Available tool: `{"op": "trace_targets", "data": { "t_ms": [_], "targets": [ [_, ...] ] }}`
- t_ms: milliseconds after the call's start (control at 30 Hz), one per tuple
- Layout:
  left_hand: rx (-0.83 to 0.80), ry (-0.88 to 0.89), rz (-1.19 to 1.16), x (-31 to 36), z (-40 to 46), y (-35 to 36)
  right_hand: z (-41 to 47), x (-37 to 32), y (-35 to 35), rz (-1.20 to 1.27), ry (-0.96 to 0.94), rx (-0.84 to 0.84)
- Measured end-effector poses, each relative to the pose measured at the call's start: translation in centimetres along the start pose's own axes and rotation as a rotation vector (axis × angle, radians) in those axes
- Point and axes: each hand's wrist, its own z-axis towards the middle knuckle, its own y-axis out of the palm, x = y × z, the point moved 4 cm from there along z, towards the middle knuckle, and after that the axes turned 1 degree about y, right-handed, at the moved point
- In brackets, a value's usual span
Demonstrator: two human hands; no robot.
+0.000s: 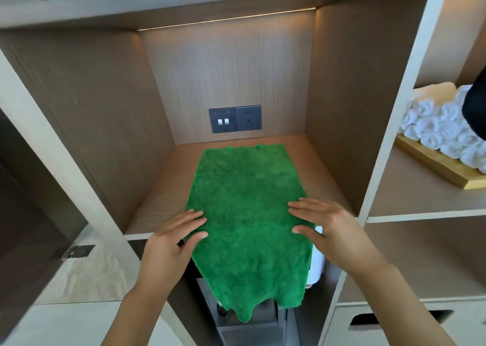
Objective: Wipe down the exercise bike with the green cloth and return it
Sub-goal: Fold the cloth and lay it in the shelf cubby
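The green cloth [244,209] lies spread flat on the wooden shelf [160,203] of a cubby, and its near end hangs over the shelf's front edge. My left hand [176,238] rests with straight fingers on the cloth's left edge at the shelf front. On the cloth's right edge lies my right hand [323,222], fingers straight and flat. The exercise bike is out of view.
A dark switch and socket plate [235,119] sits on the cubby's back wall. Rolled white towels [441,130] lie on a wooden tray [436,161] in the cubby to the right. A white cylinder [317,264] stands in the compartment below, behind the hanging cloth.
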Motion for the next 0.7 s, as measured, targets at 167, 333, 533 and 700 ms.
{"op": "trace_targets", "data": {
  "t_ms": [167, 333, 533, 700],
  "targets": [
    [0.147, -0.001, -0.027, 0.3, -0.6, -0.1, -1.1, -1.2, -0.6, -0.019, -0.036, 0.164],
    [0.207, -0.025, -0.044, 0.0, -1.8, -2.1, -2.6, -3.8, -1.6, -0.094, 0.004, 0.281],
    [0.231, -0.043, -0.116, -0.5, -6.2, -7.0, -5.1, -9.2, -1.2, -0.022, 0.12, 0.308],
    [0.265, -0.046, -0.101, -1.5, -11.4, -12.1, -6.6, -15.3, -0.1, 0.067, 0.119, 0.265]
  ]
}}
